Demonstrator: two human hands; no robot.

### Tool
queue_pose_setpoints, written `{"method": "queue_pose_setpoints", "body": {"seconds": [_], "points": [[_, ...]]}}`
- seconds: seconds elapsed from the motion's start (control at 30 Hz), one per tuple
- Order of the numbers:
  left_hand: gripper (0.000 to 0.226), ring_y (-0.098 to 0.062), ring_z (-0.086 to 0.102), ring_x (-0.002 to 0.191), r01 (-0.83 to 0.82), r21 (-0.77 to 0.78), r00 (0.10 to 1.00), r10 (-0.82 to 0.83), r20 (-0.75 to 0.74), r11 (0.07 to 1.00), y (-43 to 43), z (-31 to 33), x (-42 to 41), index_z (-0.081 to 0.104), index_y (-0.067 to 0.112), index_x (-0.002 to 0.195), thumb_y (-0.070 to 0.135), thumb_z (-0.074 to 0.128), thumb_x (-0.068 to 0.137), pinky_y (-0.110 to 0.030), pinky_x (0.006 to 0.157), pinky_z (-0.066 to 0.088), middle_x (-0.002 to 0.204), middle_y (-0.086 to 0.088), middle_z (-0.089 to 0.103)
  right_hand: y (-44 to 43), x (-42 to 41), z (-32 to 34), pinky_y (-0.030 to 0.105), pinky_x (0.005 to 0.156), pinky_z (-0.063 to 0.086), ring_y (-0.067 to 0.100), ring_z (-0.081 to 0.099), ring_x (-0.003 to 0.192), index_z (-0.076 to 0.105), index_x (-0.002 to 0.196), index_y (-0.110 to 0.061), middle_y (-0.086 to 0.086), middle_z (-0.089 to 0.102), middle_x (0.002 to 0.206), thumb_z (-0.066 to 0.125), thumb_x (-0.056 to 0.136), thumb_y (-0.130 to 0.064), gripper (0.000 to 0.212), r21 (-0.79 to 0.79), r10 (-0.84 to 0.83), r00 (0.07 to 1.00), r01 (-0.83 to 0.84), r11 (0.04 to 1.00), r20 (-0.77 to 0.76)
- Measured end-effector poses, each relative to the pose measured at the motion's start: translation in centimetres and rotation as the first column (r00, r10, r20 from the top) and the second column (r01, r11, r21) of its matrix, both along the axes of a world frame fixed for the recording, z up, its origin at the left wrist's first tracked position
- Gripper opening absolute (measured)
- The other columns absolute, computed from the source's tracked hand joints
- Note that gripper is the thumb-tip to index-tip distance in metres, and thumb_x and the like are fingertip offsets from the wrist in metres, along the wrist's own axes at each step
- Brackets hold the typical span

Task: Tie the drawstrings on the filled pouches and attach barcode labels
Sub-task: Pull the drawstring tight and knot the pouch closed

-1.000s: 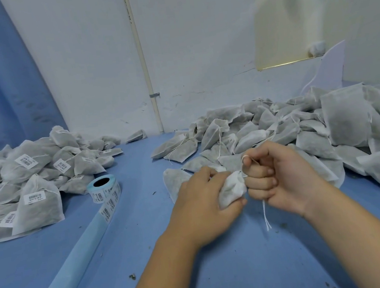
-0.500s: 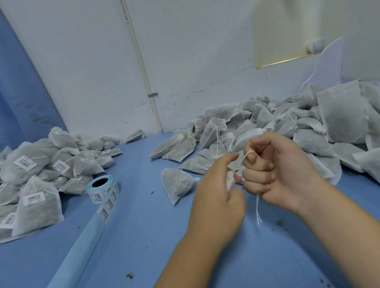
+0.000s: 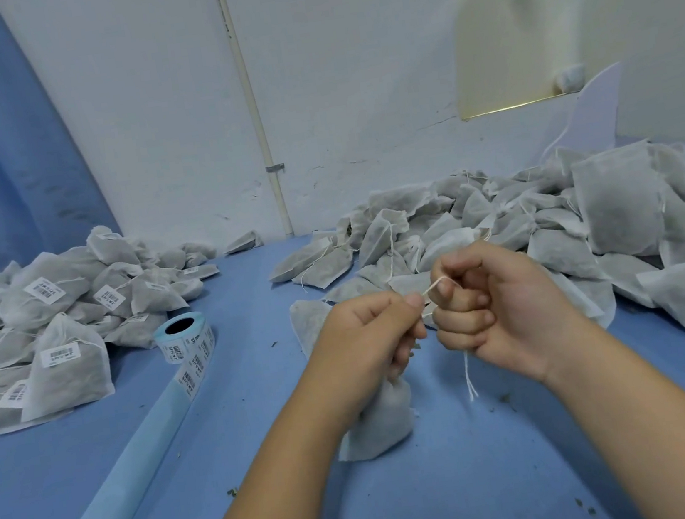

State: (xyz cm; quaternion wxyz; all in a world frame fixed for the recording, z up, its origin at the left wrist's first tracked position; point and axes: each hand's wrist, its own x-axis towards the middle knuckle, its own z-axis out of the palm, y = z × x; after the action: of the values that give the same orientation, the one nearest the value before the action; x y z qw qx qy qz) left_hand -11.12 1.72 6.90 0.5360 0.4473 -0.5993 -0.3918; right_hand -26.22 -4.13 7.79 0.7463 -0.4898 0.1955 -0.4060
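Over the blue worktop, the left hand grips the neck of a filled pouch hanging below it. The fisted right hand pinches its drawstring taut. A label roll and labelled pouches lie left; the unlabelled heap crowds close behind the right hand.

Grey pouches; blue table

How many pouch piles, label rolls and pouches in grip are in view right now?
Piles: 2, the labelled pile and the unlabelled pile
Rolls: 1 label roll
In grip: 1 pouch, left hand on its neck, right hand on the drawstring
Total: 4
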Motion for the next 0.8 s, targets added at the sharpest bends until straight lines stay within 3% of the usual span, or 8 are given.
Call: {"method": "queue_pose_setpoints", "body": {"seconds": [0.13, 0.23, 0.47, 0.7, 0.8], "points": [[0.029, -0.009, 0.03, 0.036, 0.13, 0.014, 0.943, -0.119, -0.311, 0.991, 0.1, 0.42, 0.29, 0.065, 0.015, 0.058, 0.027, 0.057, 0.083, -0.019, 0.041, 0.027, 0.045, 0.001, 0.04, -0.05, 0.21, -0.34, 0.017, 0.04, 0.013, 0.006, 0.015, 0.036, 0.056, 0.058, -0.011, -0.006, 0.017, 0.048, 0.055, 0.068, -0.022, 0.015, -0.037, -0.002, 0.999, 0.001, 0.999, -0.036], [0.026, -0.007, 0.032, 0.035, 0.199, -0.023, 0.883, -0.19, -0.43, 0.98, 0.0, 0.43, 0.32, 0.068, 0.012, 0.064, 0.025, 0.055, 0.083, -0.018, 0.04, 0.029, 0.046, 0.002, 0.04, 0.11, 0.49, -0.46, 0.015, 0.039, 0.015, 0.005, 0.015, 0.036, 0.055, 0.059, -0.012, -0.007, 0.018, 0.048, 0.055, 0.069, -0.021, 0.013, -0.065, -0.004, 0.998, 0.0, 0.998, -0.066], [0.024, -0.008, 0.034, 0.039, 0.165, -0.047, 0.856, -0.166, -0.49, 0.985, -0.6, -0.04, 0.37, 0.077, 0.012, 0.076, 0.023, 0.055, 0.082, -0.02, 0.042, 0.032, 0.052, 0.002, 0.044, 0.01, 0.54, -0.52, 0.015, 0.038, 0.017, 0.006, 0.015, 0.037, 0.055, 0.062, -0.011, -0.006, 0.019, 0.049, 0.047, 0.09, -0.007, 0.029, -0.122, -0.11, 0.989, 0.097, 0.988, -0.098], [0.024, -0.01, 0.036, 0.042, 0.125, -0.042, 0.874, -0.129, -0.468, 0.991, -0.51, -0.11, 0.22, 0.078, 0.013, 0.08, 0.022, 0.056, 0.082, -0.021, 0.044, 0.034, 0.055, 0.002, 0.046, -0.29, 0.71, -0.81, 0.017, 0.041, 0.015, 0.009, 0.015, 0.04, 0.055, 0.071, -0.007, -0.005, 0.021, 0.05, 0.053, 0.088, -0.007, 0.017, -0.178, -0.202, 0.966, 0.173, 0.969, -0.161], [0.024, -0.012, 0.04, 0.046, 0.034, -0.025, 0.907, -0.041, -0.42, 0.999, -0.26, -0.21, 0.11, 0.08, 0.017, 0.087, 0.019, 0.056, 0.088, -0.021, 0.048, 0.039, 0.059, 0.001, 0.049, -0.35, 0.85, -1.06, 0.019, 0.042, 0.015, 0.012, 0.016, 0.042, 0.058, 0.07, -0.01, -0.005, 0.024, 0.049, 0.06, 0.081, -0.008, 0.011, -0.24, -0.25, 0.94, 0.194, 0.951, -0.231]]}}
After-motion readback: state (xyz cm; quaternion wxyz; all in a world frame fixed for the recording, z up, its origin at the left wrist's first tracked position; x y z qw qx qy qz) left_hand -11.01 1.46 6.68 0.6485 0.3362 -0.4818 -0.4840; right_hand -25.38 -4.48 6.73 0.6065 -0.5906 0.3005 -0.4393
